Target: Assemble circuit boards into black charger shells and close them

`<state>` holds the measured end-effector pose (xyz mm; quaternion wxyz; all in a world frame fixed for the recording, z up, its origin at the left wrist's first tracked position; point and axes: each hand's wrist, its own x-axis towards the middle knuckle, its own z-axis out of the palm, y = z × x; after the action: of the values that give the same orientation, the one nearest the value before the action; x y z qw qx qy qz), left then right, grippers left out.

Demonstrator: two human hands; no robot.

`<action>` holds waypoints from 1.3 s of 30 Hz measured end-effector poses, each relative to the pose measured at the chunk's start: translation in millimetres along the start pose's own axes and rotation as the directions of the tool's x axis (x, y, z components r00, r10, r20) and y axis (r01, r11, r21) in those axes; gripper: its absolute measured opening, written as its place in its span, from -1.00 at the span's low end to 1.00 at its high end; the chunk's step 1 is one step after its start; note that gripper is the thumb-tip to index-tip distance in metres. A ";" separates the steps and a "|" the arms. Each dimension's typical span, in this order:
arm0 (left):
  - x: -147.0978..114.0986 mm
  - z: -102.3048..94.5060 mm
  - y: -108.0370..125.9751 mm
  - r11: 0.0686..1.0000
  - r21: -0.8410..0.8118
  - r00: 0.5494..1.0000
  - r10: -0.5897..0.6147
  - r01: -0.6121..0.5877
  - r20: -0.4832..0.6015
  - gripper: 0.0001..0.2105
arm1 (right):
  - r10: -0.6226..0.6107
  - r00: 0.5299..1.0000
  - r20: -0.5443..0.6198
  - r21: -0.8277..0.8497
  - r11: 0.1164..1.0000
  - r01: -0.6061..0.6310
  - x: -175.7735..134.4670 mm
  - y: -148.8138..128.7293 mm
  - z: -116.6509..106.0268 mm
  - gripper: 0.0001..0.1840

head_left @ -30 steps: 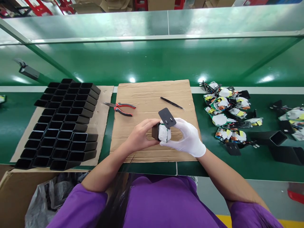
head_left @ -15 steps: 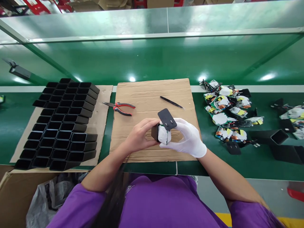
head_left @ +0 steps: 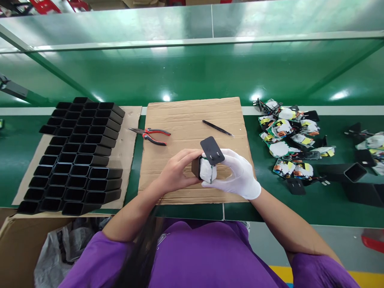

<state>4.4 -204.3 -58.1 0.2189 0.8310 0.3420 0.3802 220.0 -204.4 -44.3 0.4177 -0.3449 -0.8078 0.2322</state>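
My bare left hand (head_left: 179,169) is closed around a black rectangular plastic housing (head_left: 196,167), its open end facing right. A circuit board with white filler (head_left: 208,171) sits partly in that opening. My white-gloved right hand (head_left: 237,173) pinches the board's outer end between thumb and fingers. Tilted above the board is a black end plate (head_left: 212,151) with two metal prongs, resting against the gloved fingers. Both hands are over a cardboard sheet (head_left: 174,112). Beyond them lie red-and-black pliers (head_left: 150,135) and black tweezers (head_left: 218,128).
Rows of black housings (head_left: 81,160) stand on cardboard at the left. At the right lies a pile of circuit boards (head_left: 282,130) with end plates, beside loose housings (head_left: 342,173). A cardboard box (head_left: 24,244) with a grey plastic bag (head_left: 57,256) stands below the table's left edge.
The hands, housing and board keep nearly the same pose. The whole view has shifted very slightly; nothing is visibly taken up or let go.
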 end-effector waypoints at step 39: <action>4.2 0.0 0.0 0.995 -0.074 0.997 -0.072 0.073 0.013 -0.47 | 0.115 0.992 -0.046 0.150 0.983 -0.106 -1.4 -2.4 -1.3 -0.40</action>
<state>6.4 -201.1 -56.1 0.2651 0.8114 0.3563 0.3801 220.8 -207.0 -42.7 0.4503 -0.3636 -0.7564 0.3047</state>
